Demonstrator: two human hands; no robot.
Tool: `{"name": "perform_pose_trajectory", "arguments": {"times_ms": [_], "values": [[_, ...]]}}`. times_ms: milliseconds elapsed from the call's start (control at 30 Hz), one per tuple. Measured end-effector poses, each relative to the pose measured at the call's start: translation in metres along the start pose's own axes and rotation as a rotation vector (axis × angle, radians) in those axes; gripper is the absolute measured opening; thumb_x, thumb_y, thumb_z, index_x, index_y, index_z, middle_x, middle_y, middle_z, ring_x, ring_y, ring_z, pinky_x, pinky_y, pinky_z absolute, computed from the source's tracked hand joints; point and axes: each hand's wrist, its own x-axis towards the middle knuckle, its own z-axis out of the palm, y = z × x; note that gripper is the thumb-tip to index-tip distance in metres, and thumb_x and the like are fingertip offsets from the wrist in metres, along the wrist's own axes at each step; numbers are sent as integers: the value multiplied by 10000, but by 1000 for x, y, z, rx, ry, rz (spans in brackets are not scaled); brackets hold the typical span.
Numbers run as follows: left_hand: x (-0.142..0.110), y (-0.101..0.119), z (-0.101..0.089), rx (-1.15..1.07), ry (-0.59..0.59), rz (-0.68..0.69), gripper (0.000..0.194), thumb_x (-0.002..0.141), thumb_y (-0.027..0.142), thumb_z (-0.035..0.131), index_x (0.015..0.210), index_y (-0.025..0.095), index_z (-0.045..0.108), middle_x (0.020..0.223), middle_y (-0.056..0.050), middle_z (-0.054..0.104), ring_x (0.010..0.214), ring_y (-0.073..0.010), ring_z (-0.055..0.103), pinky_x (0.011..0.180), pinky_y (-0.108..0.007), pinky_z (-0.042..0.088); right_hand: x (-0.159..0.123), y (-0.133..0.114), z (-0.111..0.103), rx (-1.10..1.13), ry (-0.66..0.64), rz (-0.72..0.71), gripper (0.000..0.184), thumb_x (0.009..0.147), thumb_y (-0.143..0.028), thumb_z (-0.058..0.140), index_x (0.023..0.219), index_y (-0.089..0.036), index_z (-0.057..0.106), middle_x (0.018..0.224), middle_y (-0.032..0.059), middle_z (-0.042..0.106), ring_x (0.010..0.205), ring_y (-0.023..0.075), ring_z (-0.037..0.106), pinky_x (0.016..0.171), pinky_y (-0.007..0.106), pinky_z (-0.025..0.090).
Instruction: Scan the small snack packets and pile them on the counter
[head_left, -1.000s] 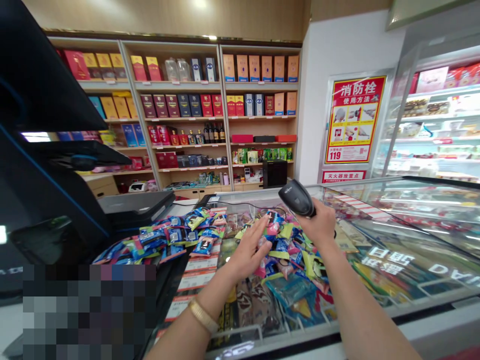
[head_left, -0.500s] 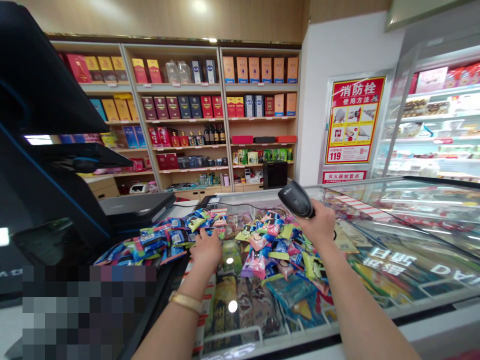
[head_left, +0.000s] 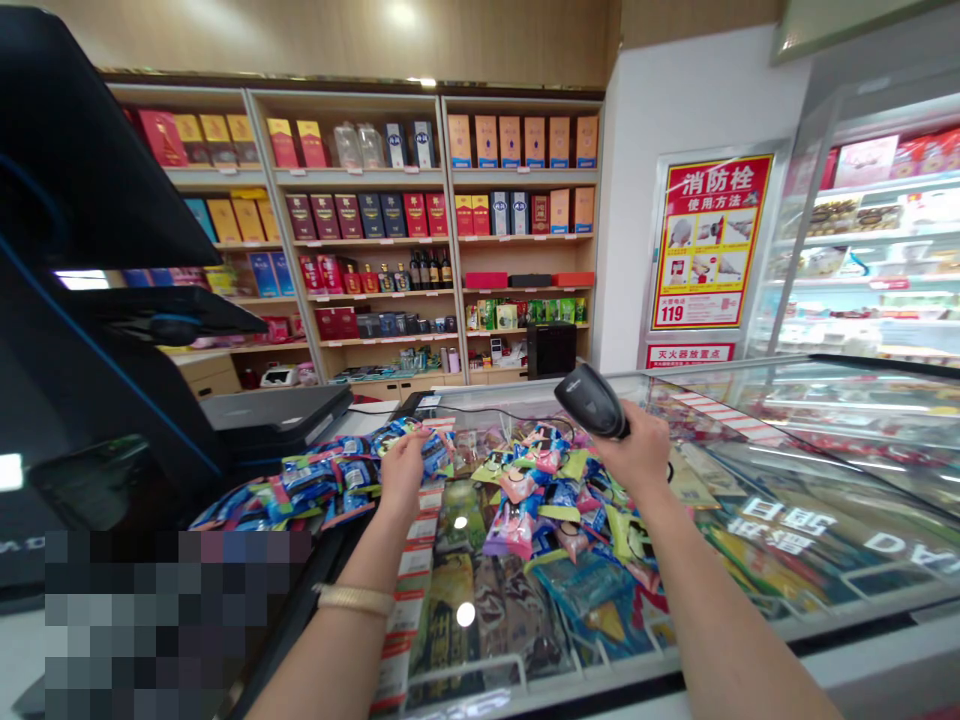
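My right hand is wrapped round the handle of a black handheld barcode scanner, held above the freezer's glass lid. Beneath it spreads a loose heap of small wrapped snack packets in blue, pink and yellow-green. A second pile of similar packets lies to the left, along the freezer's edge. My left hand is at that pile's right end, its fingers drawn together against the packets. What is between the fingertips is too small to make out. A gold-toned band circles the left wrist.
A dark checkout machine stands at the left, with a black flat device behind the left pile. Bagged frozen goods show through the freezer glass. A thin cable runs along the far edge. Shelves of boxes stand beyond.
My left hand has shifted slightly left and away from me, and its spread fingers have closed together at the packets. The right hand and scanner stay nearly still.
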Motion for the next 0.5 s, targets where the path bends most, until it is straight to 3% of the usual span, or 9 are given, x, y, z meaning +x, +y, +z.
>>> {"name": "perform_pose_trajectory", "arguments": {"times_ms": [67,167,333,500], "values": [[-3,3,4,-326,-48,-77,188,729,233,555,827,153,692,702,-27,664,574,-159,618,530,-250,488,1,-2,-2,41,-21,-29,317,704,-434,597,883,-184,672,818,97,713,767,269,631,709,357,396],[-12,6,10,-694,-163,-161,180,712,133,551,829,139,688,803,-46,699,639,-142,660,570,-236,534,2,-8,-8,125,-95,-134,250,700,-374,566,855,-200,658,783,69,697,750,247,613,720,348,385],[-27,10,21,-861,-246,-288,180,802,106,538,904,153,678,904,-54,722,733,-149,689,615,-255,585,-1,-26,-13,184,-284,-328,251,683,-281,559,901,-217,665,825,48,695,787,224,604,770,343,350],[-36,8,32,-929,-313,-349,162,819,21,553,870,149,639,843,-27,733,735,-125,702,703,-253,599,-3,-33,-12,182,-417,-363,332,665,-231,586,986,-217,672,925,57,723,872,220,630,812,343,325]]}}
